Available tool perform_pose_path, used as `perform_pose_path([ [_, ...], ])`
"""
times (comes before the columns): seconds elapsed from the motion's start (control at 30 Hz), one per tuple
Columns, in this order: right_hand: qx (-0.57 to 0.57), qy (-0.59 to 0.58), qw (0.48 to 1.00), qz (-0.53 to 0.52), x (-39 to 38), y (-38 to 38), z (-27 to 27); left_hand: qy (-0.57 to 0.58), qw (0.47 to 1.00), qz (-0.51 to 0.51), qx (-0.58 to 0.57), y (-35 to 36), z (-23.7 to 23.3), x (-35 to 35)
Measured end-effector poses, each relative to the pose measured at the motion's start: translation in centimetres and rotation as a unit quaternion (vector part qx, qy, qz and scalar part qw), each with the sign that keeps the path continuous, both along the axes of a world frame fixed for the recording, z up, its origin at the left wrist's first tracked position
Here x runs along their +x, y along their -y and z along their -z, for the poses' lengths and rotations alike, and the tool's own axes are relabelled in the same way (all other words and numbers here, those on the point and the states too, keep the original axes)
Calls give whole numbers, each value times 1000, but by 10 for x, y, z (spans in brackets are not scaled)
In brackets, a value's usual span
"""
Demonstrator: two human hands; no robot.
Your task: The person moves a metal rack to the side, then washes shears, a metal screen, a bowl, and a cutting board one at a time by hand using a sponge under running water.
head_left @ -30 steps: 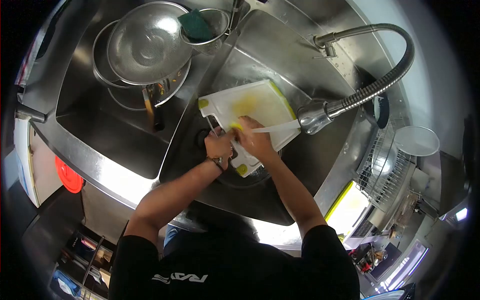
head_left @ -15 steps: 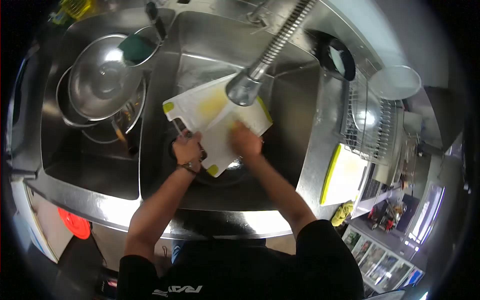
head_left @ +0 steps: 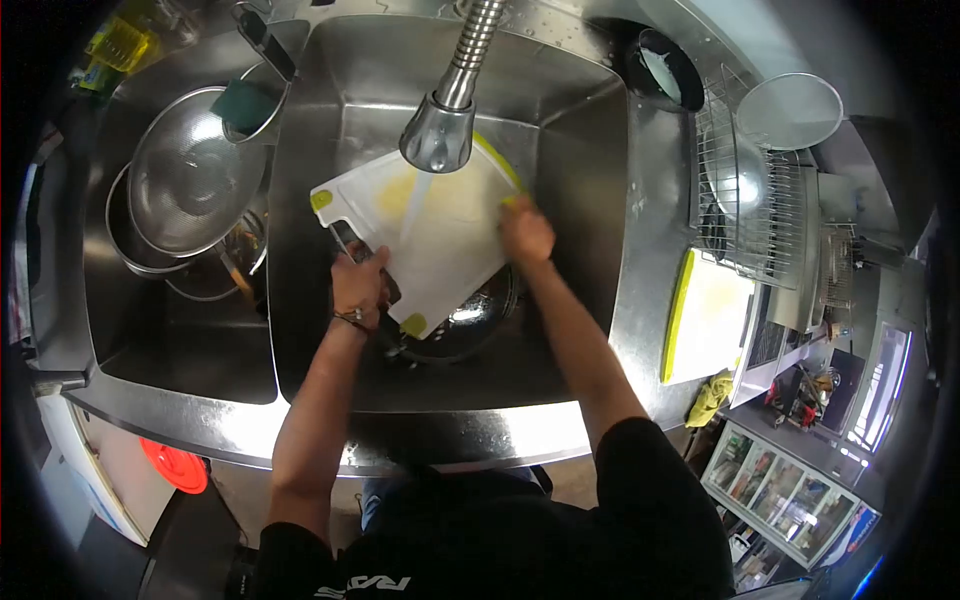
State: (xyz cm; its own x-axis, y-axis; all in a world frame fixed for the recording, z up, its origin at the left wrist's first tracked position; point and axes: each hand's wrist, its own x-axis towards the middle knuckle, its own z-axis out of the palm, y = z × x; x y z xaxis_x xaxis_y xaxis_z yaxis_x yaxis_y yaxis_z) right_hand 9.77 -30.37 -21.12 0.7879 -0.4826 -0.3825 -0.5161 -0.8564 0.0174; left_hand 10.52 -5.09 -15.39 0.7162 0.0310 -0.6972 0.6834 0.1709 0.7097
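Note:
A white cutting board (head_left: 455, 235) with lime-green corners and edge tilts inside the right sink basin, its middle stained yellow. My left hand (head_left: 358, 285) is closed around the handle bar at the board's left end. At the board's right edge is my right hand (head_left: 527, 235), its fingers curled in by the green corner; whether something small is in them is hidden. Above the board hangs a metal spray faucet head (head_left: 437, 135), and a thin stream of water falls from it onto the board. A dark round pan (head_left: 465, 325) lies beneath the board, partly covered.
The left basin (head_left: 180, 365) holds a mesh strainer (head_left: 190, 175), a pot and a green scouring pad (head_left: 243, 105). On the right counter are a wire dish rack (head_left: 745, 205), a black pan (head_left: 665, 70), another cutting board (head_left: 710, 315) and a yellow cloth (head_left: 709, 399).
My right hand has moved from the middle of the board out to its right edge. My left hand still grips the handle. The camera view has shifted slightly.

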Motion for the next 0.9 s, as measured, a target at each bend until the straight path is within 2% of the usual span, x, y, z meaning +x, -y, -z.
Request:
perform_pose_path([
  [0.03, 2, 4, 1000, -1, 1, 6, 12, 14, 999, 23, 30, 3, -2, -3],
  [0.1, 50, 115, 982, 143, 14, 12, 33, 25, 997, 37, 69, 9, -12, 0],
  [0.13, 51, 113, 982, 143, 14, -2, 22, 23, 997, 37, 70, 10, -7, 3],
  [0.2, 54, 202, 969, -135, -4, -52, -12, 96, 994, 3, 59, 7, 9, 2],
  [0.23, 15, 213, 965, -152, 0, -44, 8, 51, 997, 37, 45, 2, -1, 2],
  [0.27, 49, 225, 957, -177, 5, -27, 24, -7, 997, 70, 34, -2, -14, 5],
  [0.3, 85, 199, 959, -182, 17, -9, 27, 8, 998, 53, 45, 2, -7, 3],
  [0.33, -155, 343, 884, -277, 20, 16, 79, 10, 997, 56, 59, 2, 2, 6],
  [0.37, 119, 234, 964, -38, 29, 23, 68, 29, 998, 57, 0, 0, 4, 5],
  [0.4, 113, 183, 977, 5, 31, 7, 41, 48, 996, 68, -21, -2, 12, 5],
  [0.43, 105, 141, 983, 44, 33, -10, 21, 42, 994, 84, 55, -1, 5, 5],
  [0.47, 111, 129, 984, 44, 22, -29, 9, 46, 996, 49, 59, 4, -1, 4],
  [0.53, 139, 188, 958, -165, 5, -61, -12, -4, 998, 52, -28, -8, 13, 4],
  [0.57, 140, 225, 944, -197, 4, -54, -1, -4, 999, 47, -23, -11, 17, 3],
  [0.63, 111, 198, 967, -117, 14, -35, -11, 10, 998, 55, 26, 0, 10, 3],
  [0.7, 98, 186, 978, -12, 22, 4, 14, 32, 995, 77, 59, 7, -10, 2],
  [0.73, 99, 188, 977, -14, 24, 16, 30, 51, 990, 100, 90, 10, -16, 2],
  [0.8, 18, 183, 983, -7, 19, 27, 62, 38, 987, 105, 115, 9, -12, 1],
  [0.87, 25, 206, 977, -40, 13, 35, 77, 74, 991, 100, 48, 5, -7, 2],
  [0.9, 21, 231, 970, -73, 14, 33, 82, 62, 994, 70, 61, 8, -7, 1],
])
